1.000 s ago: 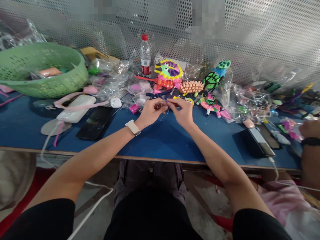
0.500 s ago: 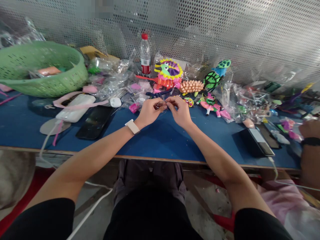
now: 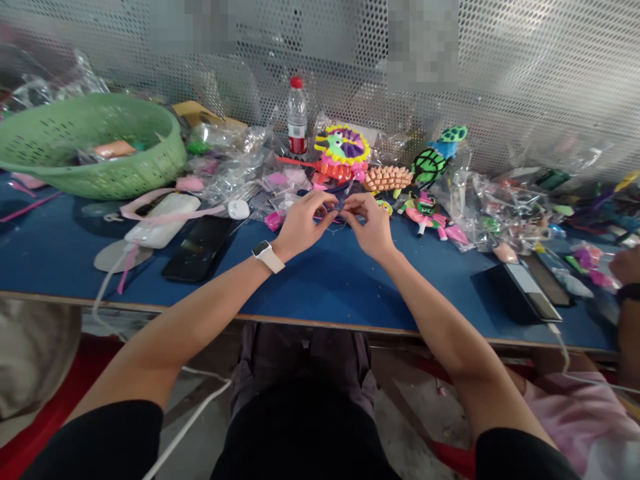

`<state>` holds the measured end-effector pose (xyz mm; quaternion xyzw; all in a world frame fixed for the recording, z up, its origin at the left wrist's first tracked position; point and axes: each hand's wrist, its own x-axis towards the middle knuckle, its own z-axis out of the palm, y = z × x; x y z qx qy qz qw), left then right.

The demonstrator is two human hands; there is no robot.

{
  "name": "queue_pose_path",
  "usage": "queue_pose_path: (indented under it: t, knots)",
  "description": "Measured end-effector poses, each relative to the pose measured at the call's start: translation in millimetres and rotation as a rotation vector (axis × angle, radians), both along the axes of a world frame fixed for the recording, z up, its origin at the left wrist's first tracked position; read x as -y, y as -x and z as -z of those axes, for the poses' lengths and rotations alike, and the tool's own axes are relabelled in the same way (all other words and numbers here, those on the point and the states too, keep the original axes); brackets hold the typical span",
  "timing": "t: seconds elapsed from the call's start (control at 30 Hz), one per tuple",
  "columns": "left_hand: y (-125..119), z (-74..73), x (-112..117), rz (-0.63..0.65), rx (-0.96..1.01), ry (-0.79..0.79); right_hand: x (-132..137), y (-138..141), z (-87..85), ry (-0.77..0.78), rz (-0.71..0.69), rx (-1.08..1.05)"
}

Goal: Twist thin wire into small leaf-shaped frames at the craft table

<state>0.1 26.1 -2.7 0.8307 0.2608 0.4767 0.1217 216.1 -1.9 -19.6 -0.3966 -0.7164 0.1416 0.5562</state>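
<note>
the left hand and right hand meet fingertip to fingertip over the blue table, both pinched on a small dark piece, too small to identify, just in front of the round bird toy beside the bottle.

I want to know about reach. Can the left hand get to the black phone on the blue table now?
Probably yes: the black phone lies bare beside the left hand, with open blue table between, though that hand is pinching something small.

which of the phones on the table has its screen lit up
The phone right of the right hand, by the table's front edge, shows a pale lit screen. The phone beyond the left forearm is black and dark.
</note>
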Motion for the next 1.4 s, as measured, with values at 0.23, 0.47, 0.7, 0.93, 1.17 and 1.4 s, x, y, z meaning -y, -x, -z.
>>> queue_pose_path:
  t: [0.23, 0.47, 0.7, 0.93, 1.17, 1.4]
  knots:
    - [7.1, -2.4, -5.1, -0.001, -0.153, -0.224, 4.7, -5.2, -6.2, -0.074, 0.017, 0.109]
    - [7.1, -3.0, -6.9, -0.09, -0.352, -0.343, 4.1, 1.1, -2.7, -0.085, 0.017, 0.05]
    - [6.8, -6.1, -4.5, -0.123, -0.45, -0.334, 1.2, 5.4, 0.9, 0.039, -0.012, -0.051]
    - [5.7, -9.5, -6.4, -0.129, -0.475, -0.259, 1.4, 0.4, -5.2, 0.04, -0.007, 0.001]
    - [11.7, -4.9, -17.5, 0.026, -0.411, -0.125, 3.1, -10.1, -15.5, -0.022, -0.046, 0.213]
    - [21.5, -9.6, -21.0, 0.174, -0.382, -0.016, 2.6, -9.5, -13.2, -0.028, -0.037, 0.283]
